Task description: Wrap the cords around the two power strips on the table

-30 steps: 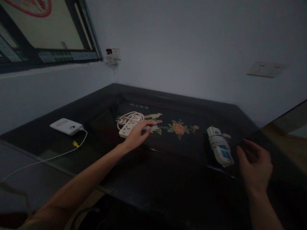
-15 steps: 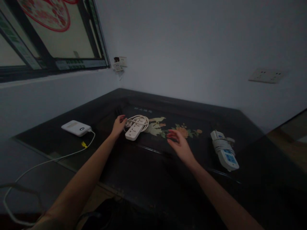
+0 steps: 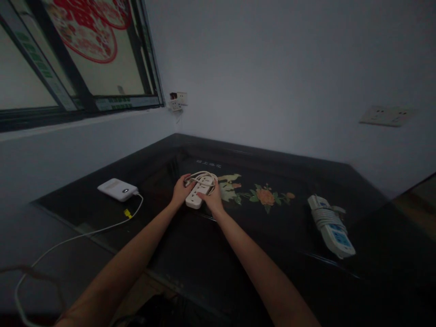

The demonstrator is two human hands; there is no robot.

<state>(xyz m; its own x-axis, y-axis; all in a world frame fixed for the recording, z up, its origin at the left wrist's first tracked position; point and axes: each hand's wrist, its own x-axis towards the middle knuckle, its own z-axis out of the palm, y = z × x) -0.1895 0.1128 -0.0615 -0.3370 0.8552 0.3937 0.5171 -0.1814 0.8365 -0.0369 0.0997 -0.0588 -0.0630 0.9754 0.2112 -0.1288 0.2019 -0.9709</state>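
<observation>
A white power strip lies on the dark table, its white cord looped in a coil over its far end. My left hand grips the strip from the left, fingers at the coil and thumb on the strip. From the right side, my right hand closes on it, thumb on the sockets and fingers by the coil. Parts of the strip and the cord are hidden under both hands.
On the left rests a white power bank with a white cable trailing off the table. A second power strip, wrapped in grey cord, lies at the right. Walls and a window border the painted table.
My right hand has moved left from beside the flower picture and taken hold of the power strip. My left hand has closed in on its left side. The view has shifted slightly.
</observation>
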